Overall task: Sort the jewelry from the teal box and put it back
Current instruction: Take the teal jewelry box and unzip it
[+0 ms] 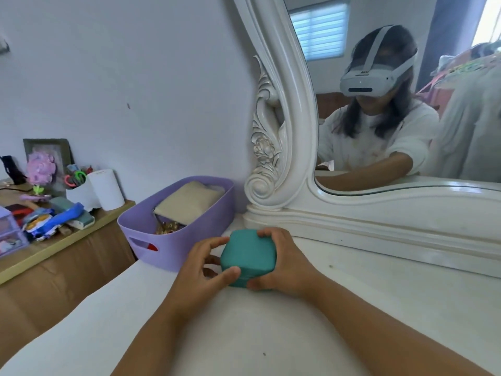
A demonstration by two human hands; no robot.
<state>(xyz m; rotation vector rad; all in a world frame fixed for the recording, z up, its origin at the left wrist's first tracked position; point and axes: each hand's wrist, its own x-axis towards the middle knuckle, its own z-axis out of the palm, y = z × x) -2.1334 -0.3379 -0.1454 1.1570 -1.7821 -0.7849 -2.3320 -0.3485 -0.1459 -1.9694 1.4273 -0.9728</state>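
A small teal box (248, 253) with rounded corners stands closed on the white dresser top (379, 308), just in front of the mirror's base. My left hand (199, 264) grips its left side, thumb on the front edge and fingers behind. My right hand (284, 263) wraps its right side, fingers over the back top corner and thumb under the front. No jewelry shows outside the box.
A lilac plastic basket (173, 240) with a beige pouch and gold items sits just left of the box. The ornate white mirror frame (284, 147) rises behind. A lower wooden shelf (54, 240) at left carries a cup of scissors, a paper roll and clutter.
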